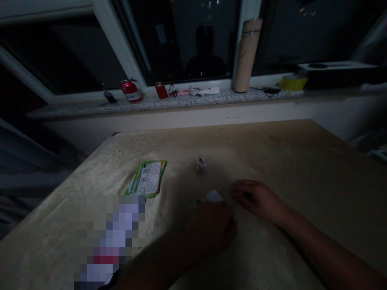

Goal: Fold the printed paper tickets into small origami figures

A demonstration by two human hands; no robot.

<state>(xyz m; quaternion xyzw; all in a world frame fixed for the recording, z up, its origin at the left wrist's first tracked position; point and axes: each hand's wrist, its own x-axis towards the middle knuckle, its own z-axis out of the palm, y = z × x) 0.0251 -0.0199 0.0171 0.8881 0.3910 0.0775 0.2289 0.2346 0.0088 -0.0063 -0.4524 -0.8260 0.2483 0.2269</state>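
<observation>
Fingers of the left hand [213,226] in shadow, pinch impossible to tell, printed packet [213,196] just beyond

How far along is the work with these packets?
Perhaps done: the small crumpled piece lies apart from both hands, though I can't tell whether it is finished with. In hand: the left hand partly covers a green-and-white packet; the right hand is beside it. Possibly left: the larger green packet lies untouched; whether it is sealed is unclear.
</observation>
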